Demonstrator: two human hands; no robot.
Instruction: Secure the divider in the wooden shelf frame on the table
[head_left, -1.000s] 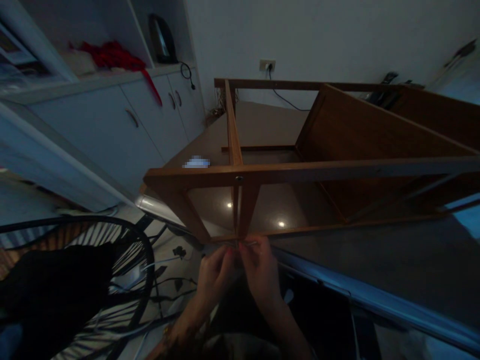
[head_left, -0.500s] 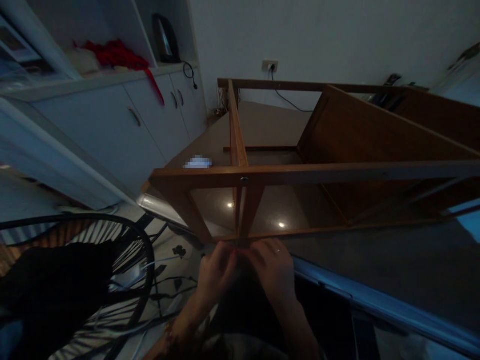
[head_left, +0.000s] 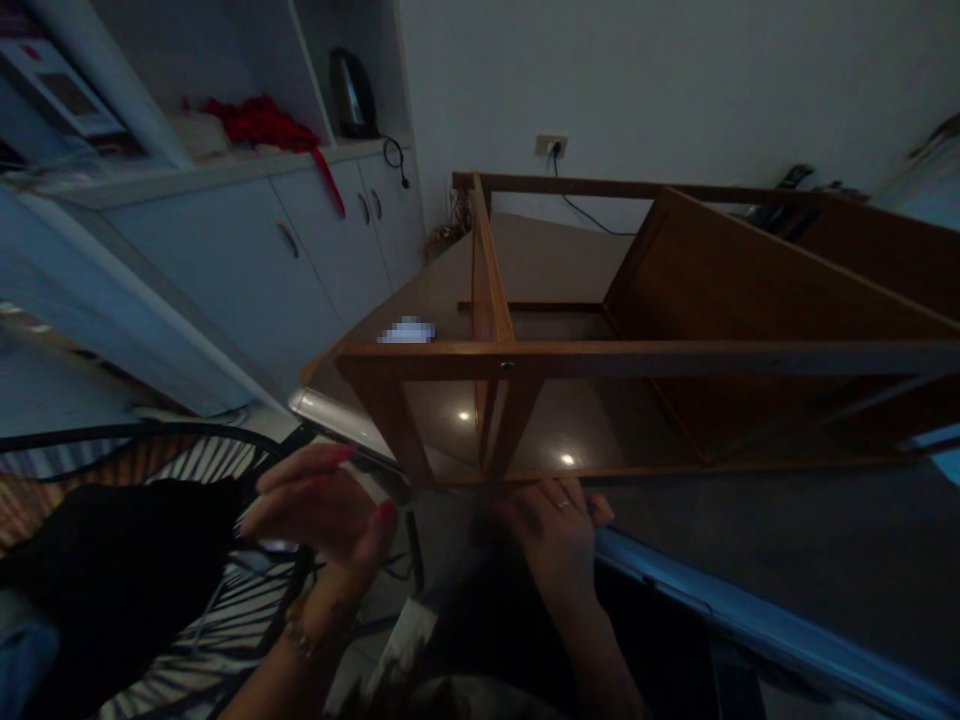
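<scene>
Down at about seven o'clock in the view, the left hand [head_left: 322,505] hangs in the air with its fingers spread apart and its palm turned toward the right, holding nothing; its nails are red. It is clear of the woodwork and hovers over a black wire chair [head_left: 187,445], which carries a black cloth [head_left: 112,570].

At six o'clock the right hand [head_left: 556,532] lies knuckles-up against the near bottom rail of a wooden shelf frame [head_left: 645,355], fingertips touching the wood just right of the central divider's foot. A ring [head_left: 561,504] shows on one finger. Whether those fingers pinch anything small cannot be told, for the spot is dark.

That frame lies on its side on a glossy brown tabletop [head_left: 787,540], filling the middle and running off toward three o'clock. A screw [head_left: 508,367] sits in its upper front rail above the divider.

Toward ten o'clock stand white cupboards [head_left: 225,260], with a red cloth [head_left: 259,120] and a kettle [head_left: 352,95] on the counter. A wall socket [head_left: 551,145] is at twelve o'clock.
</scene>
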